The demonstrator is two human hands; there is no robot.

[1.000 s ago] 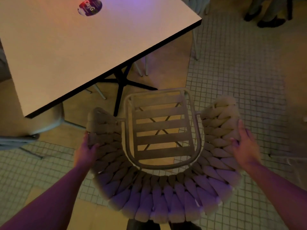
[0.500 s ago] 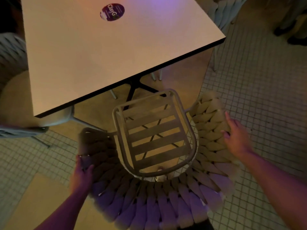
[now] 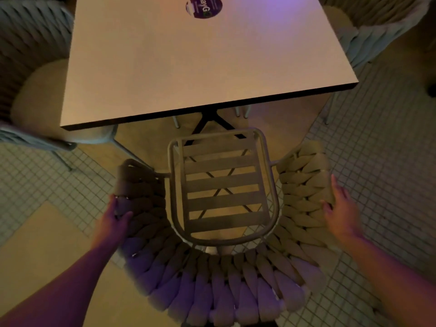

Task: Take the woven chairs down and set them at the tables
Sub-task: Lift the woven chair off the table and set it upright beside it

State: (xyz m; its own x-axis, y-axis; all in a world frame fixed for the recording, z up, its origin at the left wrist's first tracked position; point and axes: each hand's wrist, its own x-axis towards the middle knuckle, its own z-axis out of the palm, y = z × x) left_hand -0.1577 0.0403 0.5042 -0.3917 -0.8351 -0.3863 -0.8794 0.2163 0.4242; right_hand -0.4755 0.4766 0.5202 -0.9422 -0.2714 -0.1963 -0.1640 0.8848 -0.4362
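A woven chair (image 3: 224, 286) with a thick braided curved back and a slatted seat (image 3: 223, 185) stands upright on the floor, facing a square pale table (image 3: 193, 67). Its seat front sits just short of the table's near edge. My left hand (image 3: 113, 220) grips the left side of the woven back, thumb on the inside. My right hand (image 3: 339, 208) lies on the outer right side of the back, fingers wrapped over the weave.
A round dark sticker (image 3: 204, 7) lies on the table's far part. Another woven chair (image 3: 30, 67) with a pale cushion stands at the table's left, and a third (image 3: 377, 27) at the far right. Black table legs (image 3: 207, 121) show under the edge. The floor is small tiles.
The chair has turned to face the table squarely and has come closer to its near edge. Both hands have stayed on the woven back's sides.
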